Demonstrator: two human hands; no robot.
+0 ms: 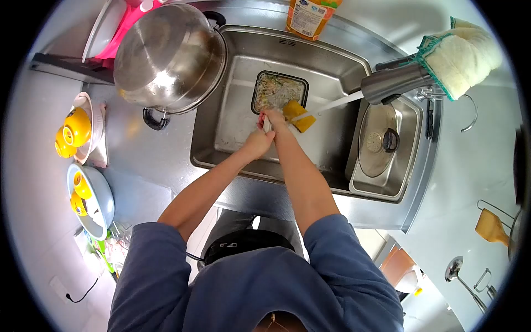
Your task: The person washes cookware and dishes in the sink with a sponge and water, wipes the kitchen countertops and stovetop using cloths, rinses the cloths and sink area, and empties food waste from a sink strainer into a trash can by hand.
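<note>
Over the large steel sink (232, 119), my two hands are close together. My left hand (257, 144) is closed on the near end of a small whitish, cloth-like thing (267, 125). Farther out, my right hand (271, 117) is closed around the same thing, with a bit of pink or red showing at its fingers. Most of the held thing is hidden, so its exact kind is unclear. Just right of my right hand is a yellow sponge (301, 117), in the path of the running water. Beyond the hands, the drain basket (280, 88) contains wet food scraps.
A grey faucet (390, 86) with a cream cloth (462, 58) over it reaches in from the right. A large steel pot (168, 58) stands at the left rim. A glass lid (378, 141) sits in the small basin. An orange pouch (311, 17) stands behind.
</note>
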